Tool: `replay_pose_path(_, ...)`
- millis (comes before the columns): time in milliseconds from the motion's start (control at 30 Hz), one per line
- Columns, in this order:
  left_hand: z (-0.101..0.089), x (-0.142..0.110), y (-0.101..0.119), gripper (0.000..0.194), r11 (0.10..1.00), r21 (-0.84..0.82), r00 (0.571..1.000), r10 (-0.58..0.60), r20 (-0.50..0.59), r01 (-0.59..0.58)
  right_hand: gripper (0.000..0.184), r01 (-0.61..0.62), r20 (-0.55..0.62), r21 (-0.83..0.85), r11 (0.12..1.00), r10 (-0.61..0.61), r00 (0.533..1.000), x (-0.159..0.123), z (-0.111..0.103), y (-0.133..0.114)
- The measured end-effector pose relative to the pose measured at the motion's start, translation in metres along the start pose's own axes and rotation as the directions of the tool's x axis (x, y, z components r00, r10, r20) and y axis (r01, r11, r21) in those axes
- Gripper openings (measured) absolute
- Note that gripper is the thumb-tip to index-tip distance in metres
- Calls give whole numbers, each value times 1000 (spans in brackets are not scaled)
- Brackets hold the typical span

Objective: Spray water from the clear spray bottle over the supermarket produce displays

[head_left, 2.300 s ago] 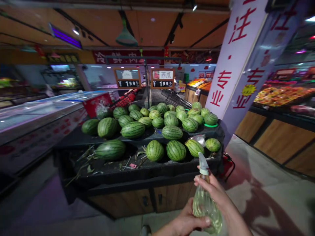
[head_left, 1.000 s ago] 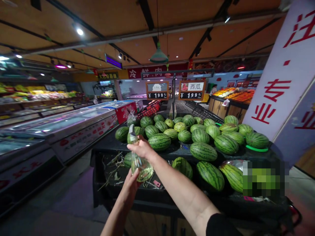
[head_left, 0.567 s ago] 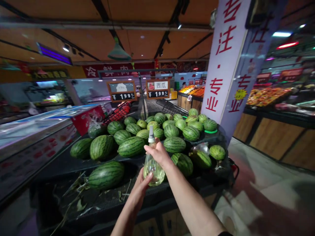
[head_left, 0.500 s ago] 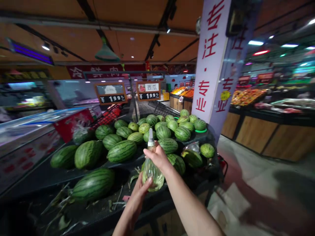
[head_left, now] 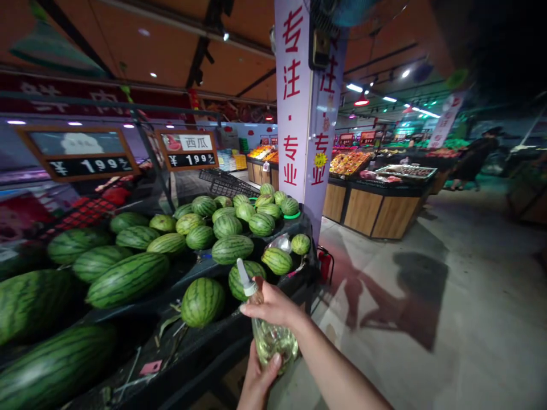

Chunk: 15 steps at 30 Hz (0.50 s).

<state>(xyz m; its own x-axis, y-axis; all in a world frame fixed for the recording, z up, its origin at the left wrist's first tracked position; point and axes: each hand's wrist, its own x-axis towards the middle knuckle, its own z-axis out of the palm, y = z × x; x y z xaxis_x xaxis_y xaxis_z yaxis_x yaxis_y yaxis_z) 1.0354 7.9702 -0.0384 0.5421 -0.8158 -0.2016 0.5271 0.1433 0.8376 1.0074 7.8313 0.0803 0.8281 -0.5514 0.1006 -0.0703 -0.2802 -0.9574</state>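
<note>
A clear, round-bellied bottle [head_left: 273, 340] with pale yellow-green liquid is held up in front of me, tilted slightly left. Its white cap ends in a long pointed nozzle. My right hand [head_left: 276, 304] wraps round the bottle's neck, just below the cap. Lower down, my left hand [head_left: 261, 373] grips the base, thumb on the near side; its other fingers are partly hidden. Behind the nozzle lies a striped watermelon [head_left: 247, 279], and a rounder watermelon [head_left: 203, 302] sits to its left. Neither hand touches a melon.
Several more watermelons cover the dark stand [head_left: 171, 336], with dry stems and a pink scrap [head_left: 151, 367] near its front edge. Two price signs [head_left: 187, 150] hang above. A pillar [head_left: 294, 108], fire extinguisher [head_left: 325, 265] and wooden fruit counter [head_left: 363, 213] stand right. A person [head_left: 476, 159] is far back.
My view has swung to the right, so the stand and pillar sit further left. The bottle stays in both hands, now lower in view and tilted more to the left.
</note>
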Motion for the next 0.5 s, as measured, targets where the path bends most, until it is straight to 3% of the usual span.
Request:
replay_pose_path(133, -17, -38, -21, 101, 998, -58, 983, 24, -182, -35, 39, 5, 209, -88, 996, 13, 978, -12, 35, -5)
replay_pose_path(233, -35, -67, -30, 104, 990, -76, 931, 83, -354, -117, 51, 80, 413, -67, 995, -46, 910, -17, 80, -5)
replay_pose_path(300, -47, -89, -35, 106, 981, -59, 860, 134, -492, -187, 64, 105, 553, -22, 994, -76, 830, -24, 114, -4)
replay_pose_path(367, -55, -111, -39, 112, 965, -26, 761, 188, -621, -260, 71, 125, 669, 36, 991, -117, 734, -33, 147, -5)
replay_pose_path(433, -61, -134, -38, 116, 947, 7, 659, 229, -716, -322, 70, 162, 757, 102, 982, -182, 627, -44, 175, -11)
replay_pose_path(500, -64, -153, -32, 114, 929, 35, 594, 263, -760, -368, 66, 203, 804, 171, 964, -256, 537, -52, 194, -21)
